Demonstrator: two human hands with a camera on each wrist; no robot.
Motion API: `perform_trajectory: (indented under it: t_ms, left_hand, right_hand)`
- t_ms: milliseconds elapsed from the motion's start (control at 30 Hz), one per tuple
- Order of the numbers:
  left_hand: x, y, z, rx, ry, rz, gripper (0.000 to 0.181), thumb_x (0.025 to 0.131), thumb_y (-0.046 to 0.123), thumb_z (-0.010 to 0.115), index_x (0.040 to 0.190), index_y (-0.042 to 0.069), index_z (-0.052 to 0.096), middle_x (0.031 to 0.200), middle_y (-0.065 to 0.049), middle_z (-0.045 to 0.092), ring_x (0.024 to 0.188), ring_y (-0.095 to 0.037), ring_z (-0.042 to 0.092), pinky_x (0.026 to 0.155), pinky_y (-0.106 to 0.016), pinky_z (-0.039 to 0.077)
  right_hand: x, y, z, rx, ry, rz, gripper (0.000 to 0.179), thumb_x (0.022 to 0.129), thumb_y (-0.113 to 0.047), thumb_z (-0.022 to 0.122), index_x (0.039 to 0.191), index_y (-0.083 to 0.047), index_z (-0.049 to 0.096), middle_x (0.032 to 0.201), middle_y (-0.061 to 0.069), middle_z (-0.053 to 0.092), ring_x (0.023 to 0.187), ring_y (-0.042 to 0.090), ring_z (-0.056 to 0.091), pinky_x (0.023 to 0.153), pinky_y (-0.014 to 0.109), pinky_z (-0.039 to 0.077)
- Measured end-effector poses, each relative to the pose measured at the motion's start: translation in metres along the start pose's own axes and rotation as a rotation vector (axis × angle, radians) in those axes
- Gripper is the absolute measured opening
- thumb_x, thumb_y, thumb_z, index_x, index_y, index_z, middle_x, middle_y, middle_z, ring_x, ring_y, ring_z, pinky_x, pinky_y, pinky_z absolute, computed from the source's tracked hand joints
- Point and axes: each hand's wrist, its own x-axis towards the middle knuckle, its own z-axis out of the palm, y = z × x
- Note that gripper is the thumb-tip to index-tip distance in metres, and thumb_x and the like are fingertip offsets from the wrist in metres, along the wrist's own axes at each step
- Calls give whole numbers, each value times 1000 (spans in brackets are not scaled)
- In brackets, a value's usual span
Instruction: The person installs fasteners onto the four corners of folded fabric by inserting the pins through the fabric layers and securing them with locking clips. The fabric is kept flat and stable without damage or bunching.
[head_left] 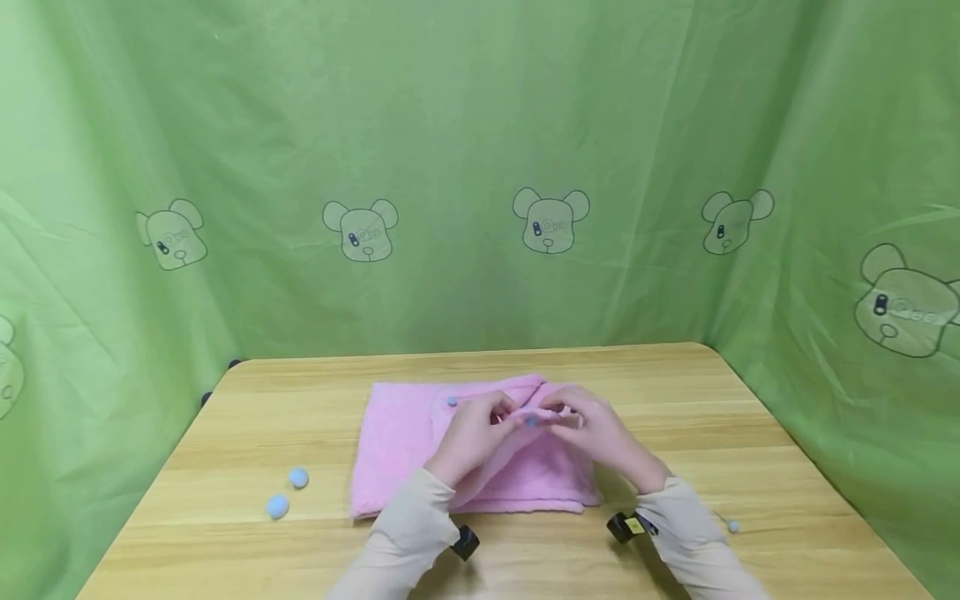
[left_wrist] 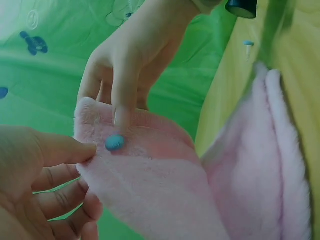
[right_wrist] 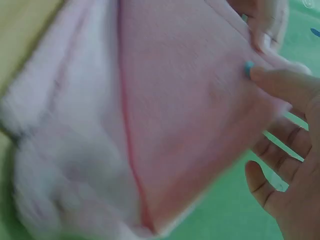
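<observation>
A pink plush cloth (head_left: pixel 401 442) lies folded on the table, with one corner lifted between both hands. My left hand (head_left: pixel 474 432) pinches the lifted edge between thumb and fingers. From the other side, my right hand (head_left: pixel 600 427) grips the same edge, its thumb against a small ribbed blue cap (left_wrist: pixel 115 142) on the fabric. Fingers behind the cloth are partly hidden, as is whatever lies under the cap. Another blue cap (head_left: pixel 452 401) sits on the cloth behind my left hand.
Two pale blue round pieces (head_left: pixel 298 477) lie on the wooden table (head_left: pixel 247 425) left of the cloth. To the right, near my sleeve, a small blue-headed pin (left_wrist: pixel 248 43) stands on the table. Green curtains (head_left: pixel 457 300) surround the table's back and sides.
</observation>
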Motion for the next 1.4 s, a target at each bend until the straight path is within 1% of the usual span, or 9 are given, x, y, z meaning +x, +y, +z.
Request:
perform_trajectory:
  t_ms: [133, 367, 500, 633, 833, 933, 1167, 1300, 1400]
  left_hand:
    - [4, -6, -11, -83, 35, -68, 14, 91, 25, 68, 94, 11, 68, 85, -2, 69, 75, -8, 56, 69, -20, 48]
    - [11, -25, -33, -198, 118, -225, 17, 90, 20, 68, 99, 6, 68, 87, -7, 68, 75, -11, 57, 70, -24, 50]
    - [14, -43, -40, -257, 145, -295, 18, 89, 16, 66, 102, 3, 66, 88, -9, 68, 73, -13, 59, 71, -25, 52]
    - [16, -64, -44, -281, 160, -341, 20, 90, 17, 65, 103, 2, 65, 90, -9, 68, 74, -13, 60, 71, -26, 52]
    - [15, -86, -46, -268, 179, -393, 23, 91, 18, 64, 106, 0, 66, 85, -8, 67, 70, -12, 58, 65, -25, 51]
    - [14, -92, -45, -277, 173, -413, 25, 91, 18, 64, 108, 0, 66, 83, -7, 66, 69, -11, 57, 63, -23, 50]
    - [15, -98, -45, -285, 174, -413, 27, 92, 19, 64, 111, 1, 64, 83, -6, 65, 68, -11, 57, 60, -23, 50]
    - [16, -88, -48, -256, 226, -387, 31, 90, 16, 65, 117, 0, 61, 92, -9, 63, 74, -13, 56, 62, -21, 48]
    - [15, -72, -50, -230, 262, -342, 33, 90, 14, 66, 119, 0, 59, 96, -12, 62, 79, -14, 55, 64, -20, 47]
  right_hand:
    - [-3, 5, -20, -78, 48, 30, 37, 74, -6, 80, 109, -7, 67, 97, 4, 70, 87, 19, 63, 75, 30, 54]
    - [-22, 21, -54, -189, 127, 30, 36, 71, -2, 81, 105, -8, 69, 91, 2, 69, 83, 13, 60, 70, 27, 52]
    - [-38, 25, -69, -200, 108, 28, 32, 71, 0, 81, 100, -8, 70, 90, 2, 69, 83, 7, 58, 69, 23, 49]
    - [-56, 32, -79, -228, -27, 83, 27, 74, -4, 79, 99, -9, 71, 93, 1, 70, 84, 7, 58, 69, 24, 50]
    - [-76, 44, -88, -223, -395, 252, 24, 76, -12, 77, 99, -10, 70, 93, 0, 70, 83, 14, 61, 73, 32, 53]
    - [-81, 49, -89, -166, -507, 281, 24, 71, -11, 79, 93, -12, 68, 87, -2, 66, 78, 11, 57, 68, 28, 50]
    - [-86, 55, -89, -54, -575, 310, 24, 67, -1, 75, 87, -11, 65, 79, -3, 60, 73, 3, 49, 62, 21, 42]
    - [-87, 56, -87, -22, -591, 334, 23, 67, 3, 72, 84, -9, 63, 78, -3, 58, 73, 2, 46, 62, 21, 41]
    - [-88, 56, -87, -13, -601, 340, 22, 67, 6, 71, 81, -8, 62, 76, -3, 56, 71, 1, 44, 60, 20, 39]
